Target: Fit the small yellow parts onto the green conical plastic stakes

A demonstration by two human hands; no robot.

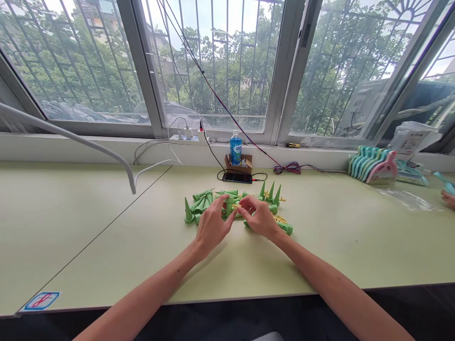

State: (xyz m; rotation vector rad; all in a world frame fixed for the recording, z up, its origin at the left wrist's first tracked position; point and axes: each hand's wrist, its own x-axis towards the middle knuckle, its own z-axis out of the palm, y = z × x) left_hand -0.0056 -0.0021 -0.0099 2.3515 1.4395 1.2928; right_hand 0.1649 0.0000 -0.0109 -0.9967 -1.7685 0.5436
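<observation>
My left hand (213, 223) is closed around a green plastic spike (229, 204), its wide capped end upward. Between the fingertips of my right hand (258, 215) is a small yellow plastic piece (235, 206), touching or very close to the side of that spike. Behind and beside both hands spreads a pile of green spikes (202, 203), most lying on their sides. A few stand point up, such as the standing spike (271, 192) on the right. More small yellow pieces (280, 219) lie by my right wrist, near a green spike with a ribbed cap (286, 228).
The pale green table (117, 251) runs below a windowsill. Behind the pile lie a phone (237, 177) with cables and a box (245, 166) beside a blue bottle (235, 149). Hangers (373, 164) stand at right, near another person's hand (448, 199). A white bar (88, 142) juts in from the left.
</observation>
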